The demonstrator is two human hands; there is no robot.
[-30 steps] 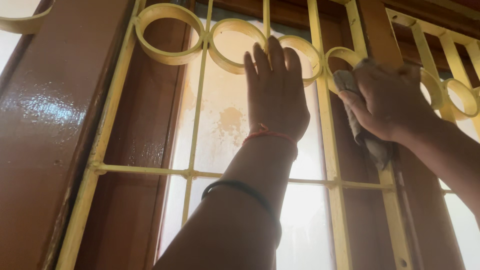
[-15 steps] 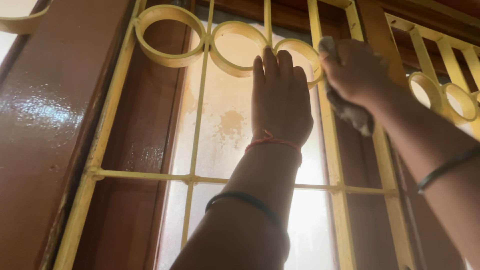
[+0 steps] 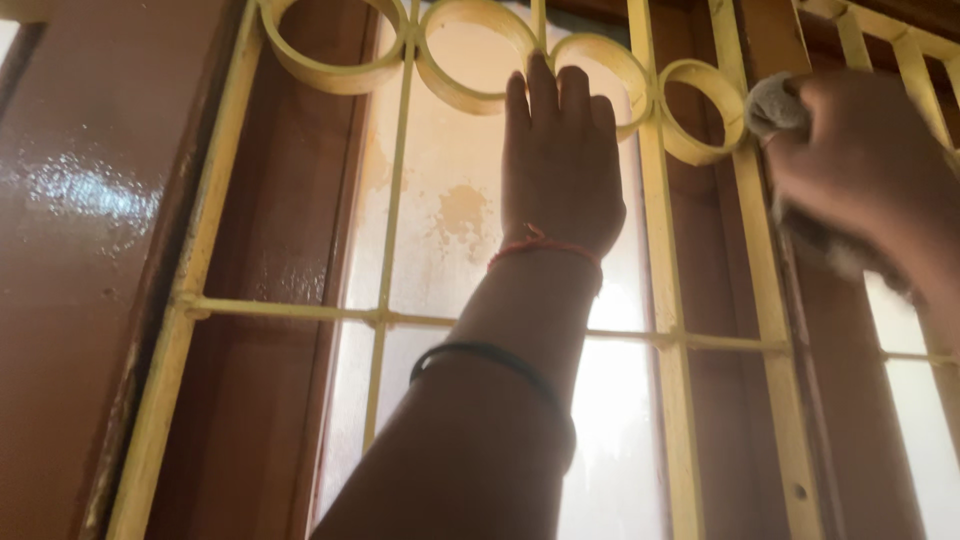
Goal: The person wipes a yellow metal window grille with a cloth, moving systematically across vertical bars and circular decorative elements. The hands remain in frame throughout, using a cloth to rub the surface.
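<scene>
Partly blurred cloth (image 3: 775, 105), R hand (image 3: 865, 165).

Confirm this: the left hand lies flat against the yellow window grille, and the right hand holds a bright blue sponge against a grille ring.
Not quite. The head view shows the right hand holding a grey cloth, not a bright blue sponge, against a grille ring. The rest stands: the left hand lies flat against the yellow window grille.
</scene>
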